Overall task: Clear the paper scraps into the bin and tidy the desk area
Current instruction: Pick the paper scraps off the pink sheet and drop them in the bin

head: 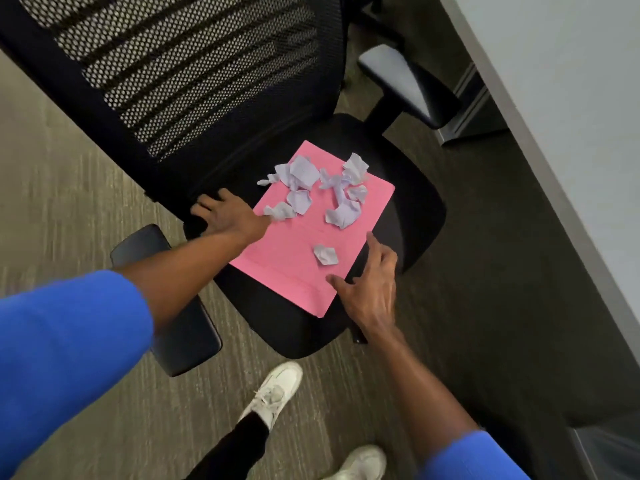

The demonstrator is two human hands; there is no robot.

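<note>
A pink folder (298,247) lies flat on the seat of a black office chair (415,209). Several crumpled pale paper scraps (304,174) are scattered over its far half, and one lone scrap (325,254) sits nearer me. My left hand (228,216) rests spread on the seat at the folder's left edge, fingers apart, holding nothing. My right hand (370,282) hovers with fingers apart at the folder's near right corner, thumb touching the edge, gripping nothing.
The chair's mesh backrest (180,64) rises behind the seat, with armrests at the left (166,299) and upper right (405,81). A white desk edge (554,133) runs down the right side. My white shoes (277,393) stand on the carpet.
</note>
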